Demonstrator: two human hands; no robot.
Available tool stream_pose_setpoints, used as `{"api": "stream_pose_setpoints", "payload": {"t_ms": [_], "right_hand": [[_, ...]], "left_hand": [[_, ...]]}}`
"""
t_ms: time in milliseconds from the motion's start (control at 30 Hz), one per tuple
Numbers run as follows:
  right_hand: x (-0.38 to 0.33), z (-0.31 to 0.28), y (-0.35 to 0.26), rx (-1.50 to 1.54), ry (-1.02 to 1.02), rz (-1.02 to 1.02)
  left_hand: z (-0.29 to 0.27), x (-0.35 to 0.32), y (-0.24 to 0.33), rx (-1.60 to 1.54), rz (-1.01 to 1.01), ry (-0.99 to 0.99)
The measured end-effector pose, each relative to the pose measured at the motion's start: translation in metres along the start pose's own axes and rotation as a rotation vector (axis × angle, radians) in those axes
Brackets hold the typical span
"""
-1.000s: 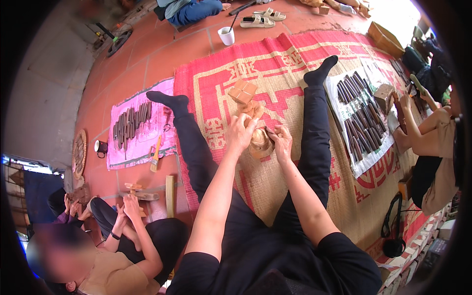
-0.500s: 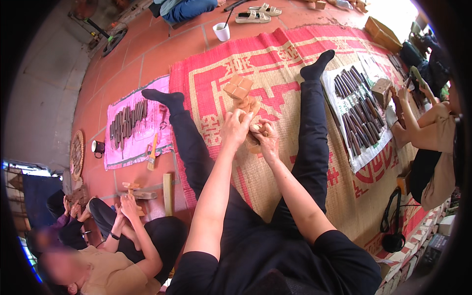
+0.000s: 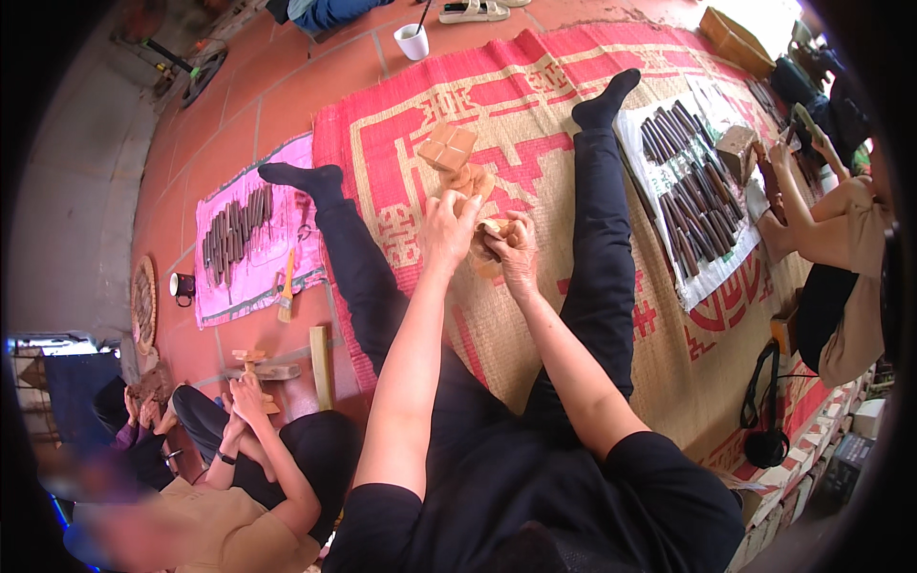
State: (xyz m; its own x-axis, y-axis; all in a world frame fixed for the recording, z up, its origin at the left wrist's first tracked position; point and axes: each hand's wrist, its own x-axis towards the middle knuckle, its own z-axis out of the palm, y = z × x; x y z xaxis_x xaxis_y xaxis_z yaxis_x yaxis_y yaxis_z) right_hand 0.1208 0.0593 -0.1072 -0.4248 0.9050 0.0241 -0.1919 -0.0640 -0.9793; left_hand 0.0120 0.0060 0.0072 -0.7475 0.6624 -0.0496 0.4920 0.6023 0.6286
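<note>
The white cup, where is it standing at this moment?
In the head view the white cup stands at the top, left of centre, on the red tiled floor just beyond the far edge of the red woven mat.

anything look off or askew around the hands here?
Nothing stands out. Both hands, left hand and right hand, grip a pale wooden piece over the woven mat; a square wooden block lies flat beyond them.

Both bare forearms reach forward between the outstretched legs. The left hand (image 3: 449, 229) is raised slightly, fingers curled downward in a grip. The right hand (image 3: 516, 256) sits just beside it, fingers bent, thumb toward the left hand.
</note>
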Motion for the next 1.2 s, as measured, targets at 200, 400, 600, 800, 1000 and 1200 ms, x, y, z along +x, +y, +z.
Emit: {"api": "stream_pose_setpoints", "payload": {"t_ms": [200,400,600,800,1000,1200], "right_hand": [[0.012,-0.048,0.001,-0.546,0.084,-0.075],[-0.003,-0.001,-0.011,-0.244,-0.085,-0.124],[0.009,-0.066,0.014,-0.829,-0.033,-0.322],[0.011,-0.006,-0.033,-0.528,-0.136,-0.381],[0.015,-0.058,-0.010,-0.813,-0.119,-0.281],[0.010,-0.010,-0.041,-0.634,-0.249,-0.415]], "left_hand": [[0.000,0.005,-0.008,-0.031,-0.012,-0.021],[-0.002,0.005,-0.003,-0.013,-0.005,-0.039],[-0.001,0.010,-0.009,-0.052,0.003,-0.042],[0.000,0.010,-0.009,-0.027,-0.030,-0.053],[0.000,0.017,-0.025,-0.078,-0.064,-0.083],[-0.002,0.015,-0.017,-0.074,-0.015,-0.052]]}}
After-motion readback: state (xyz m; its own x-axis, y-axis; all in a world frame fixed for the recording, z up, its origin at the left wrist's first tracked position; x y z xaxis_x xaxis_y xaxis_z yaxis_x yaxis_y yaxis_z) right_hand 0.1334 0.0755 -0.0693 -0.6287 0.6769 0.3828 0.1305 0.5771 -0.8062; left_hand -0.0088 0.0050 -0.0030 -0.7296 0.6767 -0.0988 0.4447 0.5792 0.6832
